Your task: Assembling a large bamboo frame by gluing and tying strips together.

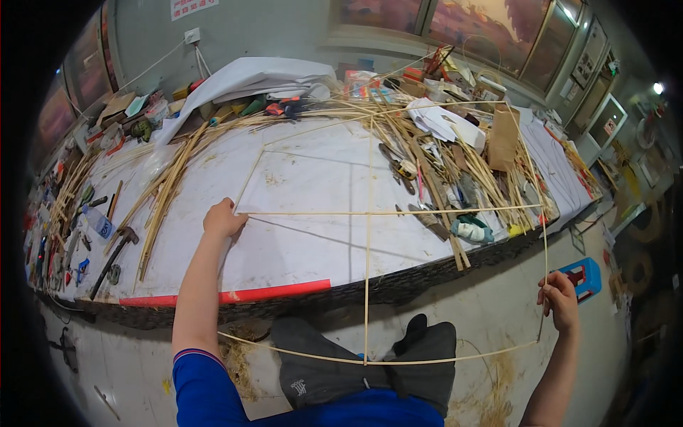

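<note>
A large, light frame of thin bamboo strips (368,249) spans the space between my hands, over the near part of the table and my lap. One upright strip crosses a long horizontal strip near its middle, and curved strips form the outline. My left hand (225,219) is closed on the frame's left side, where the crossbar meets the side strip. On the right, my right hand (559,302) pinches the side strip below the crossbar's right end. The frame's lower strip (299,354) bows across in front of my knees.
On the white-covered table (306,178) lie bundles of bamboo strips (167,206), a hammer (117,256), a water bottle (97,222) and pliers (398,165). A brown paper bag (504,139) stands at right. A blue and red stool (585,277) is on the floor.
</note>
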A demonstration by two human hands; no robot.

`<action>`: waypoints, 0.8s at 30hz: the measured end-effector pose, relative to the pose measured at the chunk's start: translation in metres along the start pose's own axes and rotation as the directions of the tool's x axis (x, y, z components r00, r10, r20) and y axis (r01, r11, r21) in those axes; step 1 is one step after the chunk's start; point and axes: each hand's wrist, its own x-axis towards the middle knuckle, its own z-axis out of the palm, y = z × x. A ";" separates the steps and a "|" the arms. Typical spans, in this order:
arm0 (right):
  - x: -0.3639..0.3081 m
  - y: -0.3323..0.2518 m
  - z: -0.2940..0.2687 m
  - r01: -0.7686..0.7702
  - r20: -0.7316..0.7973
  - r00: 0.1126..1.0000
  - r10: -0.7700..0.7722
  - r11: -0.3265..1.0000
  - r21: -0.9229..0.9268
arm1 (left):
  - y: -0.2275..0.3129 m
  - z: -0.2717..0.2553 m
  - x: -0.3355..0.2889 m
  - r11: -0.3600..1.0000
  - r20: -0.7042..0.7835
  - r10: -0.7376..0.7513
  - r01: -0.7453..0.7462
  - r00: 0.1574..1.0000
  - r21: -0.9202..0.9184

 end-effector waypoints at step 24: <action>0.020 0.011 -0.025 -0.031 -0.011 0.999 0.031 0.998 -0.053 | -0.036 -0.013 0.023 0.791 0.295 0.212 0.014 0.932 -0.612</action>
